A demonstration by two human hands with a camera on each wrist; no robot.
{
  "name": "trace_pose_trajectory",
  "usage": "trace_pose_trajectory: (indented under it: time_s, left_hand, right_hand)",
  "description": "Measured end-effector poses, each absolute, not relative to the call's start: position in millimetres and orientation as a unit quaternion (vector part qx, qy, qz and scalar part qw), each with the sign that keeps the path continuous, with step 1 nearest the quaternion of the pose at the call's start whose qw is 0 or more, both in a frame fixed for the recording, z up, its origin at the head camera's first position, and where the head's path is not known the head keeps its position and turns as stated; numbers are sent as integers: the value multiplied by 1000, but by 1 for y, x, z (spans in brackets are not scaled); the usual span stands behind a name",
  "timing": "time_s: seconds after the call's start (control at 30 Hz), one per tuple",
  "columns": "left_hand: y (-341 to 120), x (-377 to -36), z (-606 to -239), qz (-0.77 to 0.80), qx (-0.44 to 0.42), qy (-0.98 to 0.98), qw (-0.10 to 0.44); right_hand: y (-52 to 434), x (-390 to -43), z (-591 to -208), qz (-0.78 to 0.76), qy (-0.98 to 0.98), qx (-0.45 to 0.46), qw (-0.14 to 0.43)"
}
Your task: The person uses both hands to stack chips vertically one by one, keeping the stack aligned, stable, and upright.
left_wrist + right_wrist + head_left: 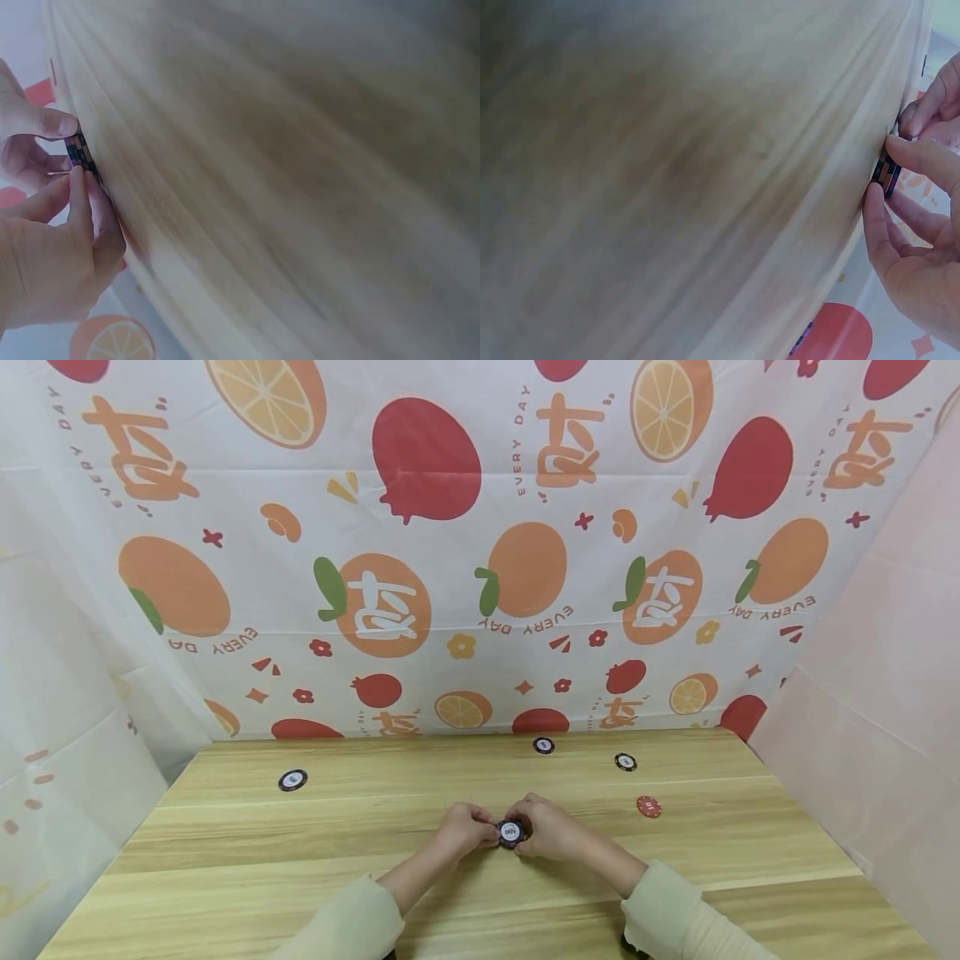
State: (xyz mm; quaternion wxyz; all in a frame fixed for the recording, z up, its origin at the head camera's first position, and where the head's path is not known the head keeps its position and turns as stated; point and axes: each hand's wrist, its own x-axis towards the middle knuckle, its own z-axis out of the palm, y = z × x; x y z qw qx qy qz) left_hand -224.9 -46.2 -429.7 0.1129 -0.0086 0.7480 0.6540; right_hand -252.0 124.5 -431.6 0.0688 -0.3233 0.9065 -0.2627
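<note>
A small stack of dark poker chips [511, 833] stands on the wooden table between my two hands, a white centre label on its top chip. From the left, my left hand [463, 829] pinches the stack's edge with its fingertips. My right hand [549, 828] grips the opposite side, thumb and fingers spread around the rim. Seen from the left wrist, the stack [80, 152] shows its banded side, with the left hand [60, 251] close against it. The right wrist view has the right hand [922, 232] holding the stack [886, 174]. The exact number of chips is unclear.
Single chips lie around the wooden table [300, 877]: a dark one [292, 780] at the left, a dark one [543, 746] near the back edge, a black one [626, 762] and a red one [648, 807] at the right. A fruit-printed curtain [450, 543] hangs behind.
</note>
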Motion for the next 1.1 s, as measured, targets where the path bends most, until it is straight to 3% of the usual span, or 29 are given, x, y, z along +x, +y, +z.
trace_pose_trajectory:
  time_s: [0.43,0.7,1.1]
  left_hand:
    - [-44,-234,-444,667,1,738,103]
    - [-41,-224,-427,644,-17,757,108]
    - [-41,-226,-430,640,-21,761,107]
  right_hand:
    - [123,-251,-431,-261,908,-321,69]
    - [122,-252,-432,-261,908,-320,68]
    - [123,-252,-431,-283,900,-321,81]
